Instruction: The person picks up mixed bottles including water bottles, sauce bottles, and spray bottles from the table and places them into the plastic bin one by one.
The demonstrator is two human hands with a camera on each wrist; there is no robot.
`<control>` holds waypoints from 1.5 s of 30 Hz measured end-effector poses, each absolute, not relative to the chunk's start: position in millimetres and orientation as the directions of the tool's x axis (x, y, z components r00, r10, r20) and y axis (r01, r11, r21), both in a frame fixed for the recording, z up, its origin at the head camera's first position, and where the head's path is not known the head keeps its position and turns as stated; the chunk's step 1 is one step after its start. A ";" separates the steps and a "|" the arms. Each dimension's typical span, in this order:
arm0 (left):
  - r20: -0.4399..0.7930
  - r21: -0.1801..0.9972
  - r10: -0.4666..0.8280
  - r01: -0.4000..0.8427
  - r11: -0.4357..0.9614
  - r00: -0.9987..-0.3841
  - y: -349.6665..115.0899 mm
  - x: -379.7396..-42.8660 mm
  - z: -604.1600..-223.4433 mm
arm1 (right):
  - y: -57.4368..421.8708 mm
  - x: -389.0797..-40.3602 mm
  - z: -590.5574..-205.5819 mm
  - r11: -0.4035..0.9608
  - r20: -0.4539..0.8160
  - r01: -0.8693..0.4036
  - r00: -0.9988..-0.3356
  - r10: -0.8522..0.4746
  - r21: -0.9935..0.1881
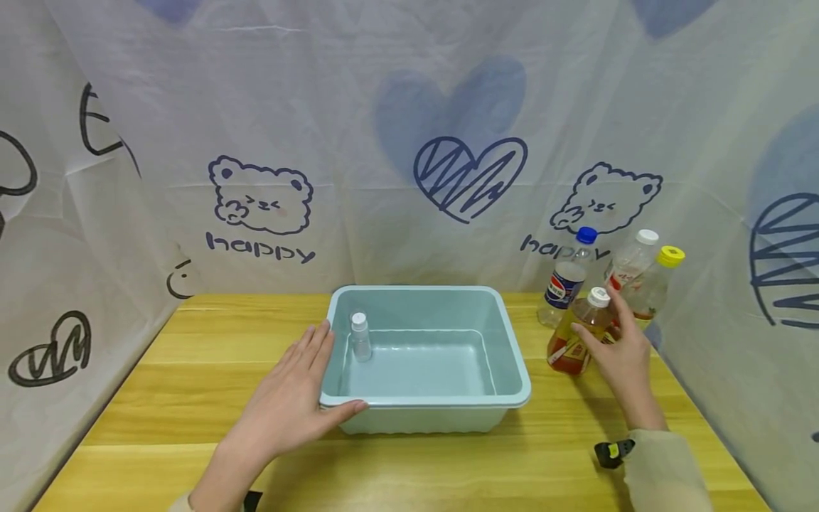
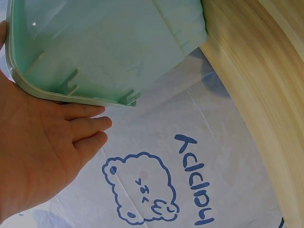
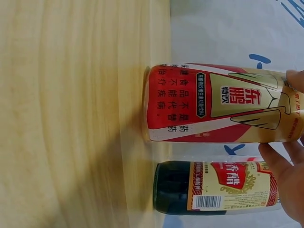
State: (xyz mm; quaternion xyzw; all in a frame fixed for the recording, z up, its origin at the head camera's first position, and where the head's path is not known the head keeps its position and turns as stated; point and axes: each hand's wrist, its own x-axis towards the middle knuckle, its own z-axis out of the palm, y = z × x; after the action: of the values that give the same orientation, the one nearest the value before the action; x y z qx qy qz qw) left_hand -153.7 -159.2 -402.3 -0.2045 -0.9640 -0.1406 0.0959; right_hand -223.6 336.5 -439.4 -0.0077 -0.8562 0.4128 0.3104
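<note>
My left hand (image 1: 288, 398) rests along the left rim of a pale blue-green plastic basin (image 1: 425, 418), fingers straight and thumb at the front corner. In the left wrist view, its fingertips (image 2: 97, 122) lie against the outside of the basin. A small clear bottle (image 1: 361, 346) with a white cap stands inside, at the left. On the right, my right hand (image 1: 623, 355) holds the upper part of a drink bottle (image 1: 569, 352) with a red-and-gold label (image 3: 228, 102) and white cap, thumb on one side and fingers on the other.
Behind the drink bottle stand a blue-capped cola bottle (image 1: 561, 288), a white-capped clear bottle (image 1: 630, 263) and a yellow-capped bottle (image 1: 659, 281). Close beside it in the right wrist view is a vinegar bottle (image 3: 221, 187). A printed cloth (image 1: 358, 213) hangs behind the wooden table (image 1: 211, 384).
</note>
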 end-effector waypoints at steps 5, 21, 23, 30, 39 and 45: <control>0.241 0.236 0.364 0.418 0.877 -0.900 -159.2 -153.8 -401.7 | 337.5 -225.0 -440.2 0.661 0.531 -0.242 -0.801 0.277 -0.710; 0.240 0.241 0.362 0.416 0.877 -0.901 -159.1 -153.7 -402.0 | 337.3 -224.3 -439.5 0.671 0.511 -0.214 -0.812 0.281 -0.709; 0.238 0.243 0.360 0.414 0.877 -0.902 -159.1 -153.8 -402.3 | 337.4 -223.7 -438.8 0.674 0.514 -0.214 -0.810 0.282 -0.707; 0.237 0.237 0.361 0.414 0.879 -0.902 -158.7 -153.8 -401.8 | 335.4 -220.9 -432.5 0.679 0.546 -0.240 -0.790 0.279 -0.694; 0.251 0.232 0.366 0.423 0.876 -0.896 -158.6 -152.3 -400.3 | 328.6 -217.1 -416.7 0.684 0.631 -0.328 -0.735 0.249 -0.652; 0.265 0.229 0.371 0.432 0.872 -0.890 -159.3 -151.3 -400.3 | 322.4 -213.2 -406.6 0.689 0.664 -0.361 -0.710 0.233 -0.628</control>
State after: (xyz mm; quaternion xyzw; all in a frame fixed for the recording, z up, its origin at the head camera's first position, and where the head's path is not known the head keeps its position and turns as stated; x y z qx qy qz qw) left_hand -151.3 -159.3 -400.3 -0.2090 -0.9616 -0.1424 0.1070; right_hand -213.2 322.4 -406.6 0.0384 -0.8374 0.3922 0.3787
